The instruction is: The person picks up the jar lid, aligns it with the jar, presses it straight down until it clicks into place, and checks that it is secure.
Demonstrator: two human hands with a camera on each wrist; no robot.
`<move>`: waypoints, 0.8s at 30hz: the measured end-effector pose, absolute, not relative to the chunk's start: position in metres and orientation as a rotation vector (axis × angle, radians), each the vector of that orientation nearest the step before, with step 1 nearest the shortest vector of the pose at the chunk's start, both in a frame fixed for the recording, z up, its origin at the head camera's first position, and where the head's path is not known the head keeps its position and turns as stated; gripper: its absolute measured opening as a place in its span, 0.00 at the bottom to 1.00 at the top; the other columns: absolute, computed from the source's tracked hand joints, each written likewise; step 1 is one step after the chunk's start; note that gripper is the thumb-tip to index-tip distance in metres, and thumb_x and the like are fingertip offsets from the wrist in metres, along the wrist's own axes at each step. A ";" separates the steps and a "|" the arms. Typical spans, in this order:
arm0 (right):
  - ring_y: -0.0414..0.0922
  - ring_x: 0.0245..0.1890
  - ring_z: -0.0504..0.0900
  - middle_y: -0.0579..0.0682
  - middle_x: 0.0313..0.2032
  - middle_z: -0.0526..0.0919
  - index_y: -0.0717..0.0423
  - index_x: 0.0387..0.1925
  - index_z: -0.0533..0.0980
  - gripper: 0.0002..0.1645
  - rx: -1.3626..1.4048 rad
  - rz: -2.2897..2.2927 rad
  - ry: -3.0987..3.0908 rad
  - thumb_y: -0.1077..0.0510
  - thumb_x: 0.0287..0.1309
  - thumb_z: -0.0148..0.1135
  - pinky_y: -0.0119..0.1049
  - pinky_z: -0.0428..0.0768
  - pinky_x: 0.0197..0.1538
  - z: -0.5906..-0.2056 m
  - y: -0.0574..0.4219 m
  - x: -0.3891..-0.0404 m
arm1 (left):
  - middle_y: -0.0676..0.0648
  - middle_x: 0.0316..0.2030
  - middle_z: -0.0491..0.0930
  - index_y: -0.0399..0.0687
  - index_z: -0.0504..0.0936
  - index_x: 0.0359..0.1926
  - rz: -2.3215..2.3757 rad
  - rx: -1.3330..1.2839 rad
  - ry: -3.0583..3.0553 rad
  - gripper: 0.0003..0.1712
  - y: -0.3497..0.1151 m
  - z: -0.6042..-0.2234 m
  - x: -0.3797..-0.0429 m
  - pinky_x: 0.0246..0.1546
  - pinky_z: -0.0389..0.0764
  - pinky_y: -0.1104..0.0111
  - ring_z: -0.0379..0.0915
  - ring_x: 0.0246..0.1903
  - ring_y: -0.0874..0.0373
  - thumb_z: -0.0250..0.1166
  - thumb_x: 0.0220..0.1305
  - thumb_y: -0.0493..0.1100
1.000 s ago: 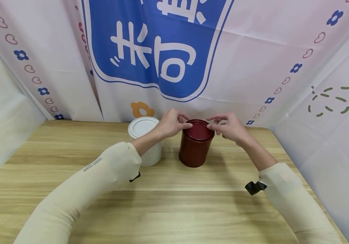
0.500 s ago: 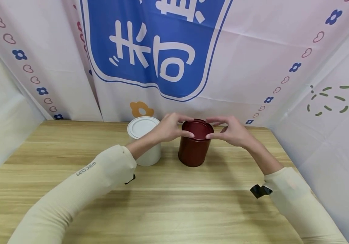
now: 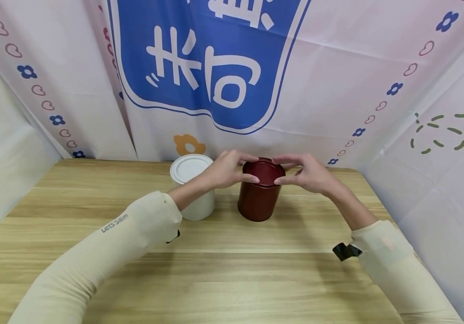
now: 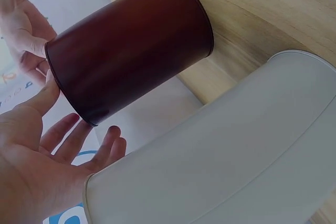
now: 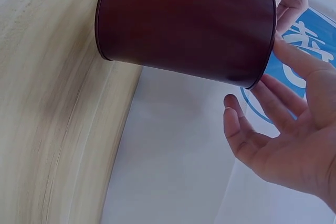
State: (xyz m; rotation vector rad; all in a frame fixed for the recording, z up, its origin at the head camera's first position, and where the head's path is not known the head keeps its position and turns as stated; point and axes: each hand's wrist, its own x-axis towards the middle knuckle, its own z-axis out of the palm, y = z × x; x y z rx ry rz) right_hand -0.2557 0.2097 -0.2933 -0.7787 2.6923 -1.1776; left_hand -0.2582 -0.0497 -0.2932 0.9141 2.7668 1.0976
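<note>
A dark red cylindrical can [image 3: 258, 204] stands upright on the wooden table, its round recessed lid [image 3: 263, 171] facing up. My left hand [image 3: 225, 172] grips the left side of its top rim, thumb in front and fingers behind. On the opposite side my right hand [image 3: 312, 175] holds the same rim in a matching way, thumb at the front edge. In the right wrist view two fingers of the right hand [image 5: 299, 124] reach the rim of the can [image 5: 184, 24], while others stay off it. A white can [image 3: 200, 208] with a white lid stands left of the red one, behind my left forearm.
A white cloth backdrop [image 3: 329, 90] with a blue printed sign [image 3: 134, 67] hangs along the table's back edge. Side cloths [image 3: 430, 180] rise at both ends. The wooden table [image 3: 232, 288] stretches toward me in front of the cans.
Over the last second both thumbs came from the lid's top toward the front rim, and the fingers settled along the back rim. The last half second shows almost no motion; the cans stay put.
</note>
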 end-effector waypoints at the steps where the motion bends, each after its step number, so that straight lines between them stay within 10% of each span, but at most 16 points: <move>1: 0.57 0.57 0.84 0.58 0.62 0.82 0.61 0.65 0.77 0.34 -0.765 -1.174 2.694 0.60 0.57 0.78 0.41 0.87 0.47 -0.293 0.210 -0.255 | 0.41 0.60 0.82 0.39 0.81 0.65 1.098 0.911 2.764 0.33 -0.050 -0.293 -0.258 0.61 0.80 0.56 0.79 0.60 0.43 0.78 0.61 0.46; 24: 0.55 0.54 0.85 0.58 0.63 0.81 0.61 0.66 0.77 0.35 -0.653 -1.193 2.649 0.60 0.58 0.77 0.47 0.85 0.52 -0.288 0.206 -0.253 | 0.41 0.62 0.81 0.40 0.81 0.65 1.123 0.825 2.744 0.34 -0.049 -0.291 -0.257 0.59 0.83 0.57 0.80 0.59 0.41 0.79 0.59 0.45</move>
